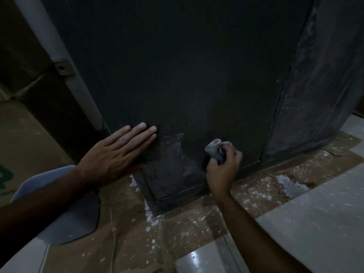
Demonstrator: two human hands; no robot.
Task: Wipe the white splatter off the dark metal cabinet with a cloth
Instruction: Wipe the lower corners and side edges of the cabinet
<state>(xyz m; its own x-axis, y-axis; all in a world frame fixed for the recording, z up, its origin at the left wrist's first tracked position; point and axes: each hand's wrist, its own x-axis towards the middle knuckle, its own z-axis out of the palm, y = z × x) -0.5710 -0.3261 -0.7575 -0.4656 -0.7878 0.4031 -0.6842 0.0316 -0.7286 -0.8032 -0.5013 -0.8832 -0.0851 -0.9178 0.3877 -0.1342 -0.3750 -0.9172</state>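
Head view: a bunched cloth pressed low on a dark metal cabinet, with a flat hand braced beside it.

Dark metal cabinet [187, 66] fills the view, standing on brown floor covering [128, 243] speckled with white. White splatter [174, 152] smears the cabinet's lower front panel. Left of the splatter, the left hand [116, 154] lies flat on the panel, fingers straight and together. Right of the splatter, the right hand [223, 170] curls its grip round a grey cloth [215, 149] that touches the panel.
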